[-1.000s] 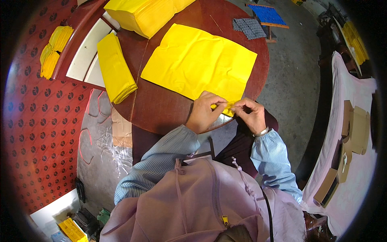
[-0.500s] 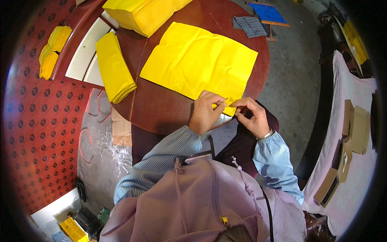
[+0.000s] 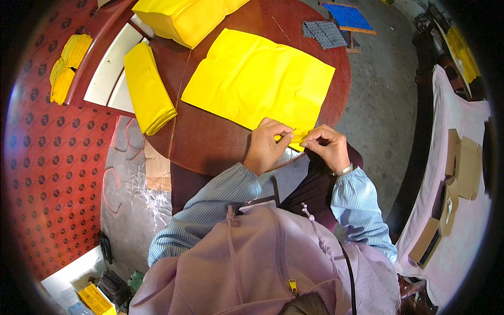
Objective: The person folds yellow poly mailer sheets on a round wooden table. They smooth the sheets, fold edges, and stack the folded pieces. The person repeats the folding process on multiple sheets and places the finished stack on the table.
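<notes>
A large, slightly wrinkled yellow paper sheet [image 3: 257, 79] lies spread on the round dark red table [image 3: 202, 149]. At the near right corner of the sheet, which hangs over the table edge, both hands meet. My left hand [image 3: 266, 144] is closed, thumb and fingers pinching a crumpled or folded bit of that corner. Close beside it, my right hand [image 3: 329, 148] pinches the same corner between thumb and fingertips. The fingers partly cover the paper there, so its exact fold cannot be made out.
A folded yellow paper stack [image 3: 149, 89] lies left of the sheet, with a thicker yellow stack [image 3: 189, 21] behind. Grey textured cloth [image 3: 324, 34] rests at the table's far right edge, near a blue-topped stool [image 3: 349, 18]. Open cardboard boxes [image 3: 454, 199] lie on a pale cloth at right.
My right hand has shifted slightly, its fingertips drawing closer to the sheet's corner and the left hand. The left hand stays nearly in place, pinching the paper.
</notes>
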Demonstrator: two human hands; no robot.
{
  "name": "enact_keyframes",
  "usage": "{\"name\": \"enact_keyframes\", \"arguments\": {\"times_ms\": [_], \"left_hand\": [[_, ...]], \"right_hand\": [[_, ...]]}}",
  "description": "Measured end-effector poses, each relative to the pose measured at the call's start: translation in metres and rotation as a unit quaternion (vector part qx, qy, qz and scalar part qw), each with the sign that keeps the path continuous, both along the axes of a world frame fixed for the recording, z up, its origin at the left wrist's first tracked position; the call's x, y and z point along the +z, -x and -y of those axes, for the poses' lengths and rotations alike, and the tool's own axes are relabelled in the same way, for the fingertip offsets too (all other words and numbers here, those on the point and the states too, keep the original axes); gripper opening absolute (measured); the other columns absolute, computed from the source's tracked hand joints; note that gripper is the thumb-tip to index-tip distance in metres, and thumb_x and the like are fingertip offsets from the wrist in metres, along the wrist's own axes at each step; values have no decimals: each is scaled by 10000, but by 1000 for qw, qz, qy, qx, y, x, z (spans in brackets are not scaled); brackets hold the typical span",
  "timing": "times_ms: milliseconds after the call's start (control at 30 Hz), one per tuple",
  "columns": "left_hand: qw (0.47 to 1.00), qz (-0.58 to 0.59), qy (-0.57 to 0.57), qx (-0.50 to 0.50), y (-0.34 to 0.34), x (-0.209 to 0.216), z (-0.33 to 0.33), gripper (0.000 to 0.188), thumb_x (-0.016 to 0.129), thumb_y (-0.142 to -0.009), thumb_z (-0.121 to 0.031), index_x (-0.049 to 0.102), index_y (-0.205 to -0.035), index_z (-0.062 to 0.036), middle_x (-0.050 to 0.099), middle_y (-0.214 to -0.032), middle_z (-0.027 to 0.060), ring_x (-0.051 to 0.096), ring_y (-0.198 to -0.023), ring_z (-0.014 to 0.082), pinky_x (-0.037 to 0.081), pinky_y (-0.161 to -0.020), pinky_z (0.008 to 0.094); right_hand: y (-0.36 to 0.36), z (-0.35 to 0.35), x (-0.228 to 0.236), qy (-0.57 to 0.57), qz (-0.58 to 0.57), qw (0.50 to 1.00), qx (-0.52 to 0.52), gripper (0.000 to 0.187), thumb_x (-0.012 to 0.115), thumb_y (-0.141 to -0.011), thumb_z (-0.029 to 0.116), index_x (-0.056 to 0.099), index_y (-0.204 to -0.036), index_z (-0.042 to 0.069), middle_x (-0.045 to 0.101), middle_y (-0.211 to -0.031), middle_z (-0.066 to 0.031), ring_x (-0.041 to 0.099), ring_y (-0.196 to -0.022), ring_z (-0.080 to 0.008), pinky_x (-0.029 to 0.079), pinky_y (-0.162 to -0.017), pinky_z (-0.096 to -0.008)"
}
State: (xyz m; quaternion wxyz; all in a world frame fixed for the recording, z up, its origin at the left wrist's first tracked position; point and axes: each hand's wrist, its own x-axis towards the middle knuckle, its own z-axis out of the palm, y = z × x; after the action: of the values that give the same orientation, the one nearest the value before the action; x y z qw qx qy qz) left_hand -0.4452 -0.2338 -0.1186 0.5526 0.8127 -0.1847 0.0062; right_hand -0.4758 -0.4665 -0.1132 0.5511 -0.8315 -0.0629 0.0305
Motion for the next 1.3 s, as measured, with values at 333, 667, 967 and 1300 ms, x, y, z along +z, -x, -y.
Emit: {"name": "enact_keyframes", "arguments": {"times_ms": [333,667,967,1300], "left_hand": [[1000,7,-24,-7,-1,3,-1,104,793,-902,-83,779,-974,-9,767,-967,137,696,-967,308,553,-871,390],[999,40,6,-33,-2,3,-6,113,762,-905,-32,765,-1009,10,755,-980,156,687,-953,315,544,-866,400],[999,36,9,-34,-2,2,-7,112,759,-907,-30,768,-1012,6,754,-969,152,685,-952,316,546,-862,395],[999,17,-3,-31,-1,11,-5,141,793,-870,-61,775,-1003,-18,740,-946,139,678,-943,317,544,-857,403]], "right_hand": [[-5,0,-2,-24,-14,1000,5,138,892,-854,39,773,-919,14,668,-870,15,585,-721,-49,510,-669,-233],[-3,1,-3,-56,-33,998,15,148,898,-852,21,765,-916,30,664,-904,16,585,-731,-53,498,-674,-221],[0,-1,1,-43,-16,999,22,151,895,-849,12,761,-914,38,679,-931,2,604,-766,-71,509,-684,-233],[-7,-8,6,12,109,994,-1,176,891,-825,15,751,-925,53,724,-965,-10,663,-909,-138,542,-785,-296]]}}
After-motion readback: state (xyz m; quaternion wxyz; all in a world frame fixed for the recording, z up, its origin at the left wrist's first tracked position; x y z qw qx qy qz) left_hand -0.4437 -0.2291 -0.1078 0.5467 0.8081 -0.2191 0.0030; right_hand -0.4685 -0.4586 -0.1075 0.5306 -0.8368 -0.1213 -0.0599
